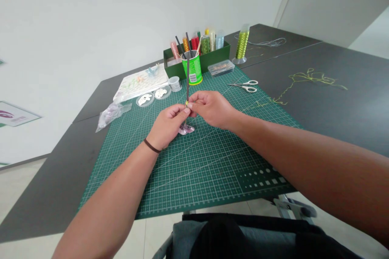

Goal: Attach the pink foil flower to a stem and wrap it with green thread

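A thin dark stick [187,77] stands nearly upright over the green cutting mat [194,162]. Both my hands pinch it at its middle, where a small yellow-green bit shows. My left hand [165,126] is closed with thumb and forefinger on the stick. My right hand [211,108] is closed on it from the right side. At the stick's lower end a small pink-lilac petal piece [186,129] rests just above the mat, partly hidden by my left hand.
Behind the hands stand a green can [194,71] with sticks, a dark green box [219,54] of thread spools, a clear case [221,68], scissors [246,85], two small dishes [153,96], a plastic bag [111,114], a green spool [242,44] and loose yellow-green thread [306,79].
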A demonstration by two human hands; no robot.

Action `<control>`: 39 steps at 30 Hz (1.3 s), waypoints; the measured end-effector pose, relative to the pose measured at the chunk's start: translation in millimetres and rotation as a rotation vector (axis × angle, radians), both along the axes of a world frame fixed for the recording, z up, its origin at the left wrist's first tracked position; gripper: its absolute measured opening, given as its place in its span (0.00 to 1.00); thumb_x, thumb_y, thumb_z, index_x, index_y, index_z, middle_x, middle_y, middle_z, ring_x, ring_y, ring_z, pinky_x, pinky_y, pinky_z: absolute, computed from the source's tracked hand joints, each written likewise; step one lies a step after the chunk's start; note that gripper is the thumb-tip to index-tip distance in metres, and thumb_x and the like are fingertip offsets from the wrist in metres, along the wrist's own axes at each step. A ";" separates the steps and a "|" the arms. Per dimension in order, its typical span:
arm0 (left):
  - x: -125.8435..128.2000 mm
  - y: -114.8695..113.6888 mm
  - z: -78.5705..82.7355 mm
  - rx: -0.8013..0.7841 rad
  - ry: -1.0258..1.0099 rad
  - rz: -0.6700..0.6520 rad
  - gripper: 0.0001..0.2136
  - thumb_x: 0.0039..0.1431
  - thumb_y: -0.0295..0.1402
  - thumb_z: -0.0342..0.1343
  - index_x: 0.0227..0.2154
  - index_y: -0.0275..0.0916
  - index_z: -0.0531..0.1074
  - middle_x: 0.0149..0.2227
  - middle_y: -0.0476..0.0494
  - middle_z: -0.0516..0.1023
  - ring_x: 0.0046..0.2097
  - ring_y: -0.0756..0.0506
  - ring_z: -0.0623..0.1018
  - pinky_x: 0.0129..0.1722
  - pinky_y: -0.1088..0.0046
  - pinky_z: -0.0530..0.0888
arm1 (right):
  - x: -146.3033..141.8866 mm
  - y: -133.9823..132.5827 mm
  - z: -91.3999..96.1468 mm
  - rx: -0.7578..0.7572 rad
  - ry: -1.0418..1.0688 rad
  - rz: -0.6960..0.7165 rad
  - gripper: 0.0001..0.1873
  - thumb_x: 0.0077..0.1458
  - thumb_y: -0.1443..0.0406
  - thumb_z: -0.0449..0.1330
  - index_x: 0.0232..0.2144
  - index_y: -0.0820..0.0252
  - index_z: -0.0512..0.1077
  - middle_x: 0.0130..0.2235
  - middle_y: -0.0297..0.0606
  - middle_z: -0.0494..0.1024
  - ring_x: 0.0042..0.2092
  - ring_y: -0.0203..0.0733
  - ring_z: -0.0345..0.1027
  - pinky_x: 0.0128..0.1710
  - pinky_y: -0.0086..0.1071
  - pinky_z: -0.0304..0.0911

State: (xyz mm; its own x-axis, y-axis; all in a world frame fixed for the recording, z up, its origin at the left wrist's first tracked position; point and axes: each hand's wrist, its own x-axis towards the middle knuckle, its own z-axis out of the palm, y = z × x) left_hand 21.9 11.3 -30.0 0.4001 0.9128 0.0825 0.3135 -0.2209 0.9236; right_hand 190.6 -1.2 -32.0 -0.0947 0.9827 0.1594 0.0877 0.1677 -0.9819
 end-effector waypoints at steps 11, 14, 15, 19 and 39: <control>-2.7 4.5 -4.4 0.112 -0.036 0.190 0.07 0.56 0.38 0.64 0.30 0.39 0.78 0.29 0.47 0.81 0.26 0.50 0.74 0.25 0.74 0.69 | 3.7 1.8 -6.3 0.151 -0.271 -0.077 0.08 0.60 0.62 0.60 0.30 0.59 0.73 0.21 0.27 0.65 0.26 0.34 0.56 0.26 0.31 0.48; -4.4 7.8 -6.9 0.124 -0.067 0.188 0.07 0.57 0.37 0.64 0.31 0.39 0.78 0.30 0.46 0.82 0.29 0.49 0.77 0.27 0.74 0.71 | 3.9 1.0 -5.7 0.162 -0.286 -0.084 0.08 0.61 0.62 0.60 0.30 0.59 0.72 0.22 0.28 0.66 0.26 0.34 0.57 0.27 0.32 0.49; -4.8 8.6 -7.5 0.124 -0.073 0.180 0.07 0.57 0.37 0.64 0.31 0.39 0.77 0.31 0.46 0.82 0.30 0.49 0.77 0.28 0.74 0.71 | 4.0 1.1 -6.0 0.167 -0.277 -0.087 0.08 0.61 0.62 0.60 0.30 0.59 0.72 0.22 0.28 0.66 0.26 0.34 0.57 0.27 0.32 0.50; -4.8 9.3 -7.6 0.114 -0.088 0.162 0.06 0.57 0.36 0.63 0.31 0.40 0.77 0.31 0.46 0.82 0.31 0.49 0.78 0.29 0.74 0.71 | 4.5 2.5 -7.4 0.180 -0.243 -0.086 0.08 0.61 0.62 0.59 0.31 0.59 0.72 0.23 0.28 0.67 0.26 0.34 0.57 0.27 0.32 0.50; -0.2 4.3 -3.9 0.086 -0.089 0.208 0.05 0.57 0.33 0.62 0.30 0.38 0.76 0.29 0.48 0.81 0.27 0.50 0.74 0.25 0.75 0.67 | 3.7 1.8 -4.8 0.150 -0.199 -0.075 0.06 0.60 0.66 0.60 0.30 0.60 0.72 0.21 0.26 0.65 0.23 0.31 0.52 0.24 0.30 0.47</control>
